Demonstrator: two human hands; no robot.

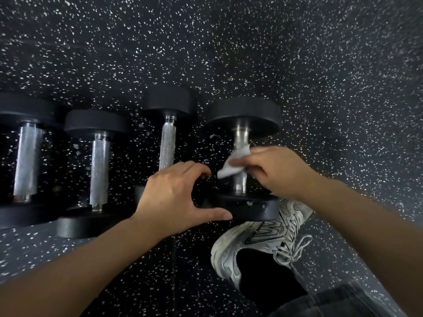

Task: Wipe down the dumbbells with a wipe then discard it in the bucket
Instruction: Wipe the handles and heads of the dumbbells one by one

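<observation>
Here we see four dumbbells lying side by side on a black speckled floor. Our right hand has its grip closed on a crumpled white wipe, pressing it against the shiny handle of the rightmost dumbbell. Our left hand sits just beside that grip, on its left, fingers and thumb spread in an open curve around the near weight head of the same dumbbell, thumb tip touching its edge. Further left of this hand lie the third dumbbell, the second dumbbell and the far-left dumbbell. A grey sneaker rests just below the right grip.
</observation>
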